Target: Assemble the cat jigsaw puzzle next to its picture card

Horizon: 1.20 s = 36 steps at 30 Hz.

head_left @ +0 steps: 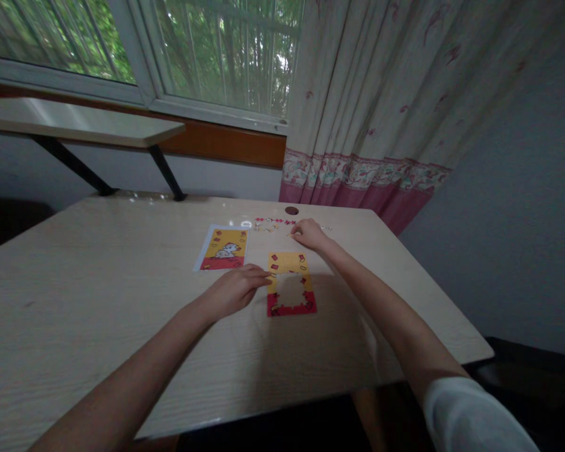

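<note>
A half-built jigsaw puzzle (290, 284) lies on the pale wooden table (98, 314): a yellow and red border with an empty middle. My left hand (235, 289) rests on the table, its fingertips touching the puzzle's left edge, fingers close together and flat. My right hand (309, 234) reaches further back, fingers curled over a row of loose puzzle pieces (273, 223); what they pinch is too small to name. A reference picture (223, 248) with a white animal on yellow lies left of the puzzle.
A round cable hole (291, 210) sits near the table's far edge. A shelf on black brackets (75, 122) juts out under the window at the back left. A pink-hemmed curtain (367, 113) hangs at the back right. The table's right edge drops off beside my right arm.
</note>
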Available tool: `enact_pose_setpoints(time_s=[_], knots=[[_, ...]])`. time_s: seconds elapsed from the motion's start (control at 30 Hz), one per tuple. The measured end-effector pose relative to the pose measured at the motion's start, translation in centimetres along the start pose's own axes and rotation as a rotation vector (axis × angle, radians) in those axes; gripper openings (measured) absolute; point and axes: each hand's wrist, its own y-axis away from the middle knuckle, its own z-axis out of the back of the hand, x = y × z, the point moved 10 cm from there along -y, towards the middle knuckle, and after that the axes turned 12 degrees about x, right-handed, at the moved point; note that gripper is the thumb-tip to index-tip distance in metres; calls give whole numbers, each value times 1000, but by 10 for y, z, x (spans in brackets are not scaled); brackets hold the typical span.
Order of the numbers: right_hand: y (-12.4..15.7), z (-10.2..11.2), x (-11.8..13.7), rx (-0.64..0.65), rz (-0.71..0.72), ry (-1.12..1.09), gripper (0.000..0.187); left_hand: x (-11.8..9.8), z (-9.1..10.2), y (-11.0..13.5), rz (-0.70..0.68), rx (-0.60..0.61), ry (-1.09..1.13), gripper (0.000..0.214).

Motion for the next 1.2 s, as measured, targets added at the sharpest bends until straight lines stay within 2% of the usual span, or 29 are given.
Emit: enact_pose_setpoints(time_s=[0.13, 0.27, 0.37, 0.43, 0.53, 0.67, 0.77, 0.83, 0.93, 1.03, 1.13, 1.2], knots=[[-5, 0, -2, 5, 10, -41, 12, 1, 0, 0, 6, -5, 27, 42], [3, 3, 4, -19, 42, -87, 11, 2, 4, 2, 32, -33, 33, 40], [21, 6, 15, -44, 114, -152, 22, 2, 9, 3, 46, -88, 73, 37], [41, 11, 27, -89, 215, -247, 31, 2, 12, 2, 60, -125, 129, 35], [73, 12, 41, -86, 316, -366, 24, 0, 15, -3, 93, -176, 238, 31], [100, -6, 37, -15, 214, -693, 17, 5, 14, -11, 214, -238, 382, 24], [110, -22, 35, 11, 155, -946, 27, 14, 8, -12, 317, -275, 487, 19], [114, -27, 36, -15, 132, -1025, 32, 19, 0, -13, 348, -276, 568, 21], [117, -27, 40, -68, 135, -1036, 34, 24, -12, -14, 360, -278, 695, 25], [123, -14, 49, -147, 231, -954, 32, 29, -18, -14, 377, -296, 821, 26], [133, 5, 55, -263, 339, -802, 25, 33, -13, -10, 393, -356, 868, 24], [139, 17, 54, -352, 363, -688, 20, 34, -7, -7, 397, -401, 863, 22]])
